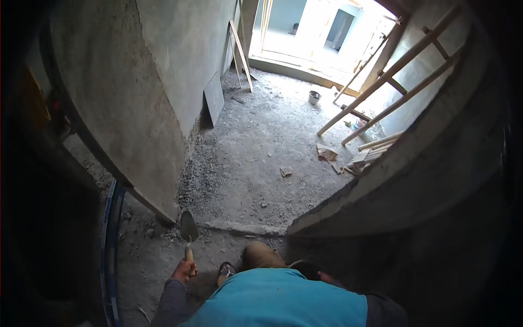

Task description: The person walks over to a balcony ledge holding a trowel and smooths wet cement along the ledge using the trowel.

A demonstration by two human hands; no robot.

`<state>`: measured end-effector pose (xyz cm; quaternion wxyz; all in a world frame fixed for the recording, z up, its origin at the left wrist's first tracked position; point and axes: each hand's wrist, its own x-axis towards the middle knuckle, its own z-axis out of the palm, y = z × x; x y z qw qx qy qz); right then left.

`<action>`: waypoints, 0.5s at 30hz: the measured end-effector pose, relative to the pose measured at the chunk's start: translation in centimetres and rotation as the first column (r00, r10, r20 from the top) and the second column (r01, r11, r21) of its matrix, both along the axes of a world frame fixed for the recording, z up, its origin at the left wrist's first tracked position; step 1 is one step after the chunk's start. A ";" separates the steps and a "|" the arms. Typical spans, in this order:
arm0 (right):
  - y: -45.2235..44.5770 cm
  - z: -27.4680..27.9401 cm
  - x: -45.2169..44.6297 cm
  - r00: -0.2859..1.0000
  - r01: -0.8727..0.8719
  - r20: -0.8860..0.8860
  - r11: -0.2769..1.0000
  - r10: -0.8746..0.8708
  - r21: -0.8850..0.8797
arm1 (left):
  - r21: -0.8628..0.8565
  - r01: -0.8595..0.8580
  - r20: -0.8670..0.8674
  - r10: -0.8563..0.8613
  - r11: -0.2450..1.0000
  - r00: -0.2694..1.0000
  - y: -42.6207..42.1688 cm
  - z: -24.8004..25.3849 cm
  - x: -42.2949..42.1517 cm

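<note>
At the lower left, my left hand (pixel 184 270) is closed round the wooden handle of a trowel (pixel 188 225). Its metal blade points away from me, just over the rubble by the foot of the left wall. My right hand (pixel 325 278) is in shadow beside my teal shirt, only partly in view. It appears closed at the edge of a dark rounded thing (pixel 306 268) that I cannot make out. My bent knee (pixel 262 255) and a sandalled foot (pixel 226 268) show between the hands.
A low concrete ridge (pixel 242 227) crosses the doorway ahead. Beyond it are a bucket (pixel 314 97), a wooden ladder (pixel 393 83), paper scraps (pixel 327 152) and a board (pixel 214 100) leaning on the left wall. A long blue level-like bar (pixel 109 250) stands at left.
</note>
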<state>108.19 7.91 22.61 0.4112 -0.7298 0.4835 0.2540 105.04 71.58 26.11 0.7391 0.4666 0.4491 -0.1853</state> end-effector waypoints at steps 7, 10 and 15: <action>1.7 -18.1 0.6 0.979 0.052 -0.203 0.991 -0.027 0.121 | 0.493 -0.151 0.411 -0.077 0.857 0.909 1.7 2.8 16.7; 8.2 -14.1 3.6 0.970 0.078 -0.234 0.996 -0.067 0.037 | 0.459 -0.171 0.467 -0.073 0.872 0.881 4.2 3.3 23.1; 13.6 -13.1 9.4 0.951 0.184 -0.250 0.983 -0.185 -0.026 | 0.574 0.169 0.173 -0.320 0.801 0.932 11.7 2.7 35.2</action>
